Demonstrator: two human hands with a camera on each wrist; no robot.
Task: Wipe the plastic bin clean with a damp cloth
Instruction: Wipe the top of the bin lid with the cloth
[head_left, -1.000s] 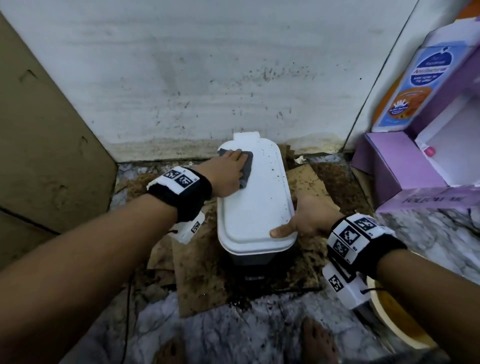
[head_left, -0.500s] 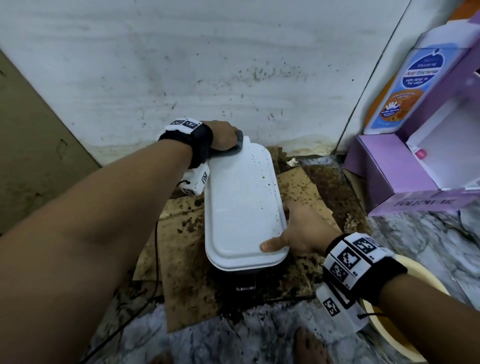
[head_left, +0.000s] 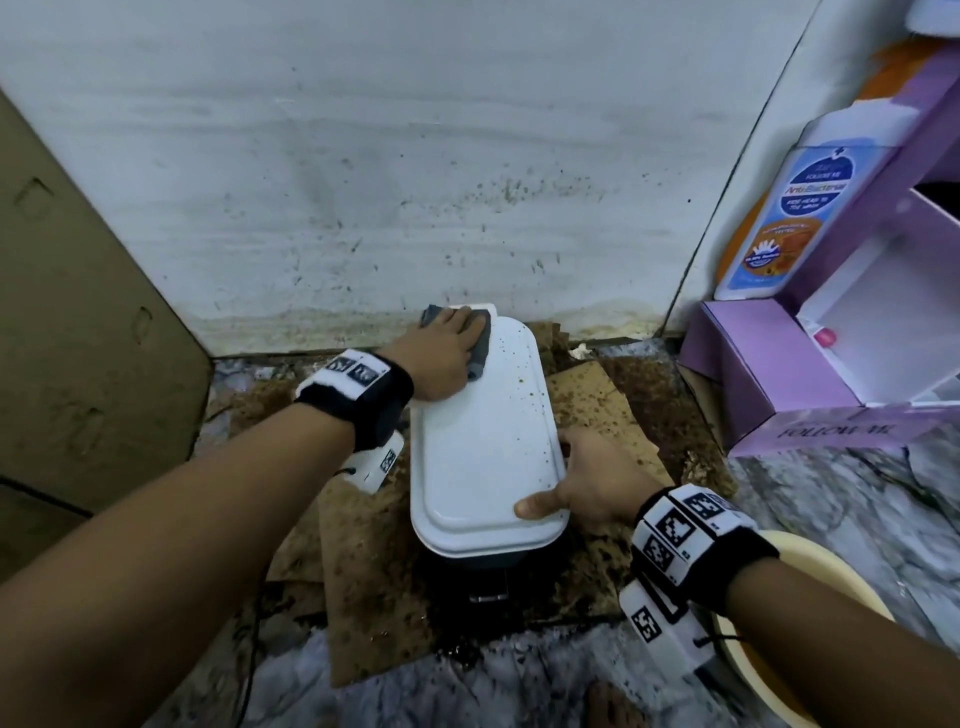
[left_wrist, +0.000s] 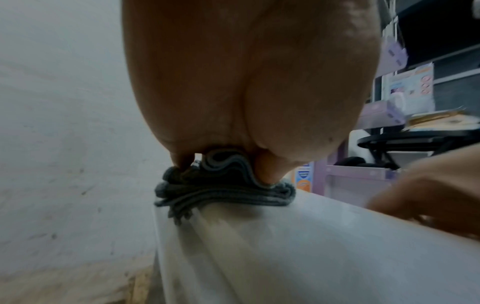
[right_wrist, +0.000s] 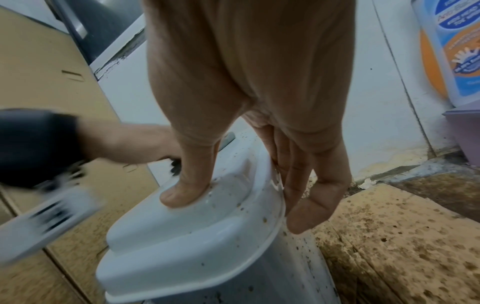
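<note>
Bin (head_left: 485, 441) sits on stained cardboard (head_left: 363, 561) on the floor, far end against the wall (head_left: 415, 182), near the floor's back edge. White lid on, dark body below. Lid is hard, glossy plastic, likely light and hollow: it would skate on the cardboard under a push, so it needs bracing. Looks wet in the right wrist view, so slippery; the raised rim is the best purchase.

Right hand (head_left: 587, 488) does that bracing at the bin's near right corner: thumb flat on the lid top, fingers (right_wrist: 311, 195) straight down the side below the rim. More a clamp than a closed grasp. Good spot, low risk of tipping.

Left hand (head_left: 441, 358) is at the lid's far left corner, pressing the cloth (left_wrist: 223, 191) flat; fingers look mostly extended over it, with tips digging into the folds in the left wrist view. Cloth is grey, soft, folded in several layers, bunches under load. It overhangs the lid's edge slightly.

Brown specks remain along the lid's right side and on the body, so that strip is not yet wiped. Judgement: long strokes along the lid, pressure moderate, brace kept opposite the stroke.
</note>
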